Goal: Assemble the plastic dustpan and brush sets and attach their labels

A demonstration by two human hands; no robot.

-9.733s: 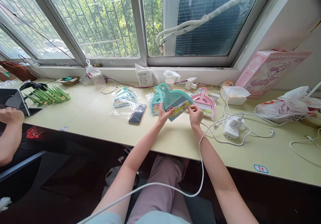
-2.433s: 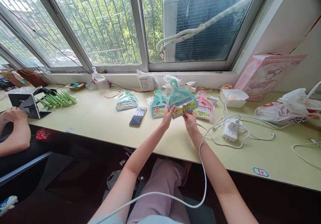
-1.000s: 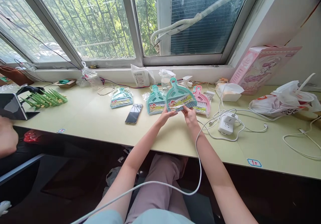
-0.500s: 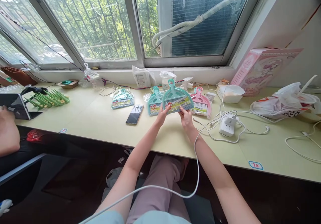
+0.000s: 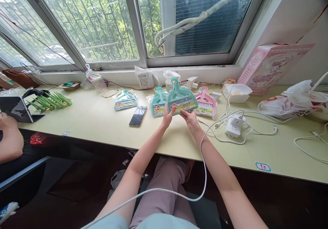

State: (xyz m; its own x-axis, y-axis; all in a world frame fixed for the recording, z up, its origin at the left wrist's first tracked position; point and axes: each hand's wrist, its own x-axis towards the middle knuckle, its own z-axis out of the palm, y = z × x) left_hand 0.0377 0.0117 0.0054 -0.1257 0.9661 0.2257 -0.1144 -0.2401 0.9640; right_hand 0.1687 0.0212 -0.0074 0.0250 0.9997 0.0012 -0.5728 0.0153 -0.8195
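Note:
Both my hands hold a teal mini dustpan-and-brush set (image 5: 181, 97) upright above the pale green desk (image 5: 107, 126), handle pointing up. My left hand (image 5: 167, 115) pinches its lower left edge. My right hand (image 5: 189, 117) grips the lower right edge by the paper label. Behind it on the desk lie a second teal set (image 5: 157, 102) in clear wrap and a pink set (image 5: 205, 103). A third wrapped teal set (image 5: 125, 100) lies further left.
A black phone (image 5: 138, 115) lies left of my hands. A white power strip (image 5: 233, 127) with tangled cables sits to the right, a white cable (image 5: 202, 160) trailing to my lap. Green clips (image 5: 51, 100), a tablet (image 5: 15, 108) and another person's arm (image 5: 9, 142) are far left. A pink box (image 5: 271, 66) and plastic bags (image 5: 289, 104) stand right.
The teal set stays in both hands; it has tipped a little more upright and shifted slightly over the last second. The other person's arm at the left edge has moved a bit.

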